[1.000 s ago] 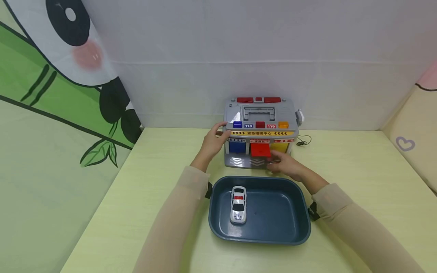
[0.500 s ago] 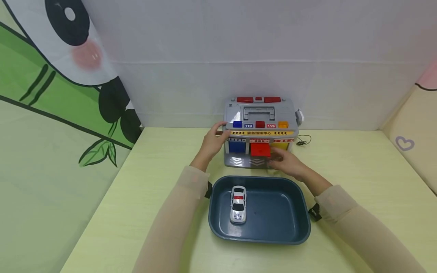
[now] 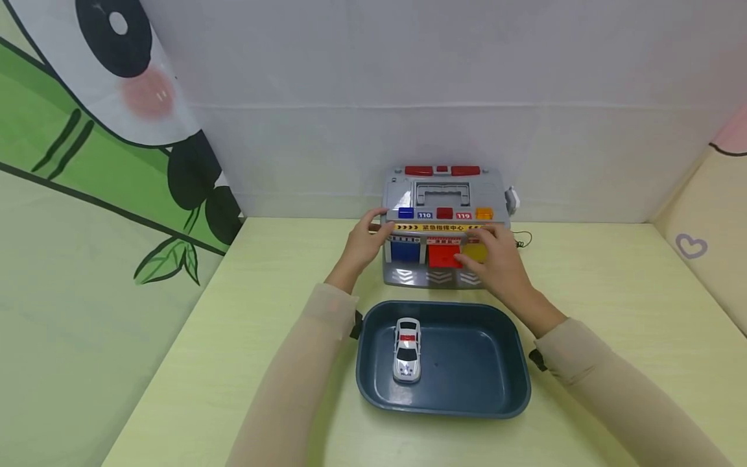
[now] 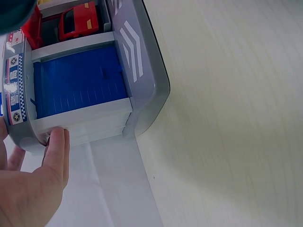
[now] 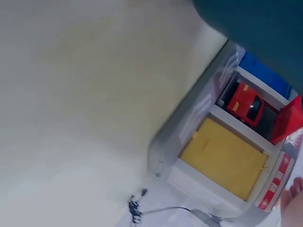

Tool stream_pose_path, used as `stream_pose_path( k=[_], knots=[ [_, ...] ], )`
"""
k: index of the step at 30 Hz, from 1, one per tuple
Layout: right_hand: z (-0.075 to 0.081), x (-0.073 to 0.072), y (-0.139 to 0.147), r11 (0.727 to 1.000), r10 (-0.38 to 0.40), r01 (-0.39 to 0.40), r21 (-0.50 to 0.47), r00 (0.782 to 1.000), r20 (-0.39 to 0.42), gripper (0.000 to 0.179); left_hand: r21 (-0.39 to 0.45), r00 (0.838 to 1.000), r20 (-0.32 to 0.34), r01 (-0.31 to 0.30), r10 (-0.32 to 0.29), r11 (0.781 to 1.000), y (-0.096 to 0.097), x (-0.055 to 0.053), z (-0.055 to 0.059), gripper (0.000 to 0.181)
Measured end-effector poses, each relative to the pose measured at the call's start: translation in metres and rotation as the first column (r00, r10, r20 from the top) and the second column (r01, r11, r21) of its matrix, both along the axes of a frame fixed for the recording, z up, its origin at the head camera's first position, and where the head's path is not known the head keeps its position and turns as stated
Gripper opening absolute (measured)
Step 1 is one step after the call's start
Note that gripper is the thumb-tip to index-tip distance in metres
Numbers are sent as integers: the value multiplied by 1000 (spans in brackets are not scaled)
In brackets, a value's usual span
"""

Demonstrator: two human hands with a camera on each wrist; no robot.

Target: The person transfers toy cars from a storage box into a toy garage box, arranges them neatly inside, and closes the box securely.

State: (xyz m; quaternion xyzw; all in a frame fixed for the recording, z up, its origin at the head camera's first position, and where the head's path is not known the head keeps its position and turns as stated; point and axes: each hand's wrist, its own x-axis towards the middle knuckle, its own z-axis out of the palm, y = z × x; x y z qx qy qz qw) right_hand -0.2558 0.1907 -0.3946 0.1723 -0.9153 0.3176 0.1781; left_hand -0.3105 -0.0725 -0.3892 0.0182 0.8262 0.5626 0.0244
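Observation:
A grey toy rescue garage (image 3: 403, 188) stands against the back wall. Its blue door (image 4: 80, 80) and yellow door (image 5: 222, 158) are down, while the middle red door (image 3: 445, 257) is tipped up and outward. Both wrist views show a red toy car (image 5: 245, 104) inside that middle bay. My left hand (image 3: 363, 246) holds the garage's left front corner, some fingers along its side wall. My right hand (image 3: 502, 263) is at the right front, fingertips at the yellow sign strip and thumb beside the red door's edge.
In front of the garage sits a dark blue tray (image 3: 473, 415) with a white toy police car (image 3: 407, 350) in its left half. A thin dark cord (image 3: 523, 240) lies on the table right of the garage. A white sheet (image 3: 315, 130) hangs behind.
My right hand has risen from low beside the red door to the garage's front upper edge. The red door stays tipped up. My left hand has stayed in place.

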Motion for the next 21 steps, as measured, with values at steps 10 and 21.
stream_pose_path(
  k=[10,21],
  knots=[
    [-2,-20,-9,916,21,6,401,998,-63,94,-1,1000,3,2,-2,1000,1,1,-2,47],
    [-17,-36,-11,883,19,84,461,977,-214,87,-2,1000,-6,1,-1,1000,0,0,0,47]
  ],
)
